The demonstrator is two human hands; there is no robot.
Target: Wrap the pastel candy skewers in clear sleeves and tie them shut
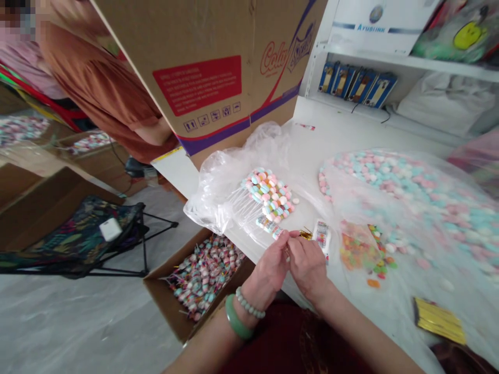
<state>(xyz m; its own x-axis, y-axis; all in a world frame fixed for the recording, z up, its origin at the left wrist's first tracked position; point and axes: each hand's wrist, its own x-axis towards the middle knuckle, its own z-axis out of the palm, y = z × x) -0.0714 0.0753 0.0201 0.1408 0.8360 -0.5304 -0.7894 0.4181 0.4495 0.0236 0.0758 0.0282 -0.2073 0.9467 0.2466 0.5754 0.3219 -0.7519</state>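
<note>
My left hand [272, 263], with a green bangle and a beaded bracelet at the wrist, is closed. A small printed candy packet [268, 227] sticks out past its fingertips, seemingly pinched there. Pressed against it is my right hand [307, 265], also closed; whatever is between its fingers is hidden. Gold twist ties [306, 235] lie just beyond the right knuckles, beside a flat stack of printed wrappers [322, 235]. Further off, several marshmallow and gummy candy skewers [271, 192] on white sticks rest on clear plastic [212, 182].
Loose marshmallows [390, 171] and gummies [374, 283] lie under plastic at the right, near a gold packet [438, 319]. A large carton [218, 67] stands behind. Below the table edge, an open box [163, 306] holds wrapped candies. A co-worker [97, 93] is at the left.
</note>
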